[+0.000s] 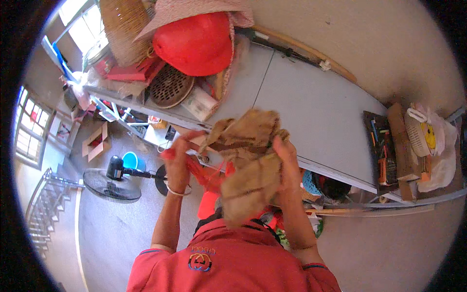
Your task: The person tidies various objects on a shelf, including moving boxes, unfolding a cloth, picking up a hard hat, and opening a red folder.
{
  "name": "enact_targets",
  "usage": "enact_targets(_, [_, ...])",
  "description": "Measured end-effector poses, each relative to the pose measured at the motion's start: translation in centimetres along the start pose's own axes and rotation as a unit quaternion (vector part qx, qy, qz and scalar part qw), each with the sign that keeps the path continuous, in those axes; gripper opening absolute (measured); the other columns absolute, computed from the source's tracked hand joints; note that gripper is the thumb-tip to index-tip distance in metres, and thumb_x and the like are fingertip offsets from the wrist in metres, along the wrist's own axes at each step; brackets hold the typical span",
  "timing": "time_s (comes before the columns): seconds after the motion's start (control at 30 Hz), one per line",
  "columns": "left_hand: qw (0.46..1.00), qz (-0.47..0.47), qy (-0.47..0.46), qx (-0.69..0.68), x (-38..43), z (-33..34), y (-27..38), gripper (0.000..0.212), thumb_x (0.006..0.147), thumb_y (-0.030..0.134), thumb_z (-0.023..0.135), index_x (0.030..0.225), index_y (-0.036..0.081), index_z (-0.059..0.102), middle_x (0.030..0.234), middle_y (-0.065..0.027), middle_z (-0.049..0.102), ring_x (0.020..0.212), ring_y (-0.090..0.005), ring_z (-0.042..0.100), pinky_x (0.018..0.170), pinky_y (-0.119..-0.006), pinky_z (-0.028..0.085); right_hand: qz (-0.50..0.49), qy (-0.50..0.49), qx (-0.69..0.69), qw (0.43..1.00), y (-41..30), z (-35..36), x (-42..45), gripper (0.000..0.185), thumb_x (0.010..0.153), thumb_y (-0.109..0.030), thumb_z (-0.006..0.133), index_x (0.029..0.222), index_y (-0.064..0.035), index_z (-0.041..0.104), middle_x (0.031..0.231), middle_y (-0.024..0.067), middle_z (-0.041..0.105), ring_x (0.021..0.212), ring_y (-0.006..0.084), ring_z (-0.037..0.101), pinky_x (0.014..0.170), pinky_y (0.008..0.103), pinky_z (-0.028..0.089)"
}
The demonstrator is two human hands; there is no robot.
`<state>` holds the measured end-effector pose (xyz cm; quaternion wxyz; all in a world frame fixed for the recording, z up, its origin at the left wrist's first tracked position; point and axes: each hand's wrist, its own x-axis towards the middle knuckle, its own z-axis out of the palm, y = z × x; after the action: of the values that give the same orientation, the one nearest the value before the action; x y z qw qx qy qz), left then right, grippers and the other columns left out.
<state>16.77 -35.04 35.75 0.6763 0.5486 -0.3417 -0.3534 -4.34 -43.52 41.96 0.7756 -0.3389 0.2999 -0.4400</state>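
Note:
My left hand [177,164], with a pale bangle at the wrist, grips a blurred red strap or strip of plastic [204,175]. On the other side my right hand [288,160] holds a crumpled brown cloth [251,127] by its right edge. The cloth hangs between both hands, and its paler lower part [251,188] falls in front of my red shirt. Its exact kind cannot be told through the blur. Both hands are raised in front of the grey tabletop [313,106]. The left fingertips are blurred beside the cloth's left end.
On the table's left stand a red helmet [195,43] under a pink cloth, a perforated round tray [171,85] and a roll [200,104]. A tool tray [381,146] and a white basket [417,133] are at the right. A black fan [112,184] stands on the floor left.

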Motion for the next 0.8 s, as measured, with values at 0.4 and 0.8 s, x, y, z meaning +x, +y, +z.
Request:
enact_targets(0.4, [0.997,-0.075,0.021,-0.017,-4.4,-1.8,2.2,0.032,0.078,0.004,0.064,0.109,-0.001,0.059,0.076,0.0010,0.063,0.059,-0.0045,0.053,0.056,-0.017,0.042,0.032,0.038,-0.224,0.973,-2.5,-6.8,0.3,0.041,0.088,-0.037,0.057,0.106,-0.0009,0.056,0.102,0.0073,0.060,0.095,0.0179,0.056,0.082,0.0336,0.047])
enact_targets(0.8, [0.930,0.180,-0.182,0.263,-6.2,-5.1,0.0,0.043,0.058,-0.011,0.055,0.091,0.012,0.070,0.123,-0.0123,0.053,0.090,-0.0213,0.060,0.067,-0.029,0.048,-0.199,0.114,-0.028,0.973,-7.1,-6.4,0.4,0.059,0.090,-0.050,0.045,0.129,-0.0056,0.044,0.123,0.0049,0.051,0.109,0.0174,0.050,0.092,0.0320,0.041])
